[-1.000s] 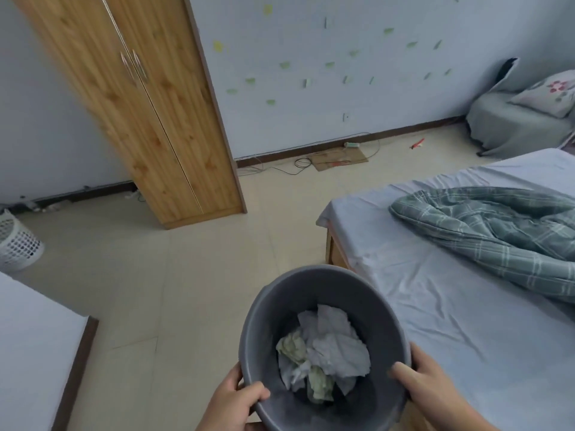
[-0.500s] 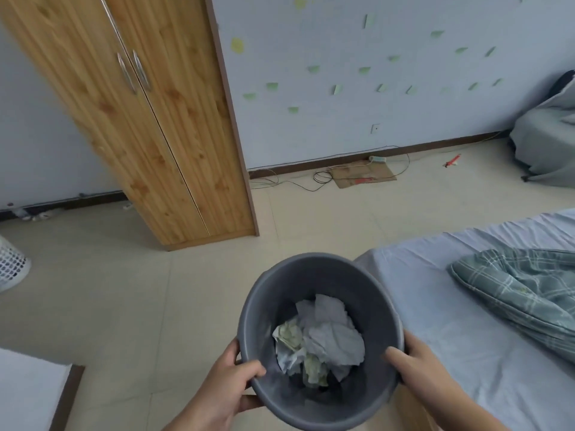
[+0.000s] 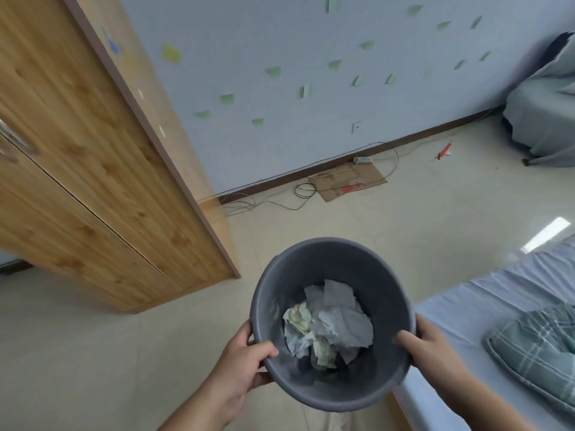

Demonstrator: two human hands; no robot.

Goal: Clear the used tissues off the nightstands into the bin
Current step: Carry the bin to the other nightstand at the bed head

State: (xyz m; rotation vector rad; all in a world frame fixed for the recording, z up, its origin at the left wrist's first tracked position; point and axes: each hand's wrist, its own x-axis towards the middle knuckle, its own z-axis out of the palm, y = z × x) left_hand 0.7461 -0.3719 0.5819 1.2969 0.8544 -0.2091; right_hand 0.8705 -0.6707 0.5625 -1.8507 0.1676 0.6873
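The grey bin was carried in both hands, off the floor and just beside the near left corner of the bed, its open mouth tipped toward the camera. The left hand grasped the bin's left rim, with the thumb hooked over the edge to the inside and the fingers curled round the outer wall. The right hand gripped the right rim in the same way, thumb lying inside and the fingers wrapped behind the wall, mostly hidden. The used tissues lay crumpled in a heap at the bottom of the bin, white pieces mixed with a few pale yellow-green ones. On the bed's pale sheet, near its right side, a green plaid blanket lay bunched. A wooden wardrobe with closed doors stood at the left against the pale blue wall, which carried scattered green paper notes and a socket. Along the foot of that wall, a flat piece of cardboard lay on the floor with a power strip at its far edge and loose cables coiled at its left edge. A small red object lay farther right on the floor, near a grey cloth-covered seat in the far right corner.
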